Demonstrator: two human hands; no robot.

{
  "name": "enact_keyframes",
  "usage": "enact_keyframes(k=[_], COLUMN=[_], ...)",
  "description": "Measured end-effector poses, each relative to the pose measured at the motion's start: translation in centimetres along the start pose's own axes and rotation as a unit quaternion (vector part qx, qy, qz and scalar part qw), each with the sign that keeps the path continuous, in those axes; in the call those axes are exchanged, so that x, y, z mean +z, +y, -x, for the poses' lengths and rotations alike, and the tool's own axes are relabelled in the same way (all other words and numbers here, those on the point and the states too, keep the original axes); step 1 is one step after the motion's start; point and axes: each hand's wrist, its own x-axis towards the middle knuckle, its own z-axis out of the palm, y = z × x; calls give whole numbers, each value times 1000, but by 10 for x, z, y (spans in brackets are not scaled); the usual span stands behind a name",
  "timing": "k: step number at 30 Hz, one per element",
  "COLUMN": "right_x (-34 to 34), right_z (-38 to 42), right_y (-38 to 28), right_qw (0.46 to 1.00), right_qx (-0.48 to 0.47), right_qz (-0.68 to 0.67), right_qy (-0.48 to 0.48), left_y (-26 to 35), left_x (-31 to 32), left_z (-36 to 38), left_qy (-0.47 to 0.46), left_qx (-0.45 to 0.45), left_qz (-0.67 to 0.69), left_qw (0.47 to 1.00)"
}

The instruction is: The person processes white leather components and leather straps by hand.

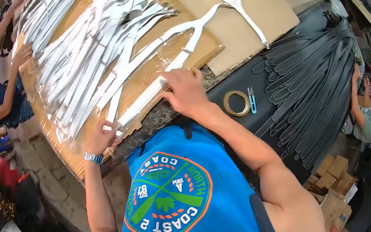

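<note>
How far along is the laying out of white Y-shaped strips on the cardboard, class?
Done: a dense row of white strips already lies across the cardboard sheet. In hand: the right hand presses one strip near its upper part while the left hand touches its lower end. Left: a pile of black strips lies apart, with a tape roll nearby.

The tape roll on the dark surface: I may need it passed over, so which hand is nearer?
Right. The right hand presses the white strips beside the tape roll; the left hand is farther, at the cardboard's near edge.
</note>
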Motion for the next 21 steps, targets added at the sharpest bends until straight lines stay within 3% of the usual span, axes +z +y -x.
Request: enact_keyframes(k=[2, 4, 8, 10, 11, 15, 18, 21], right_x=[-18, -28, -28, -48, -47, -52, -49, -47], right_z=[19, 40, 90, 80, 79, 62, 59, 55], right_y=[39, 89, 210, 209, 218, 219, 221, 219], right_qw=[996, 957, 880, 773, 750, 704, 725, 729], right_qx=[81, 266, 420, 535, 539, 558, 534, 529], right_qz=[-6, -88, -112, -287, -340, -421, -422, -415], right_qy=[28, 72, 191, 186, 176, 123, 104, 128], left_y=[1, 5, 22, 31, 37, 38, 41, 23], left_x=[2, 4, 6, 3, 3, -5, -6, -19], left_z=[1, 1, 7, 11, 15, 1, -8, -30], left_qy=[21, 32, 45, 36, 49, 123, 258, 335], left_qx=[-11, -26, -57, -72, -67, 96, 215, 192], left_qz=[-12, -29, -73, -106, -123, -162, -288, -312], left_qw=[1000, 999, 995, 991, 989, 974, 897, 868])
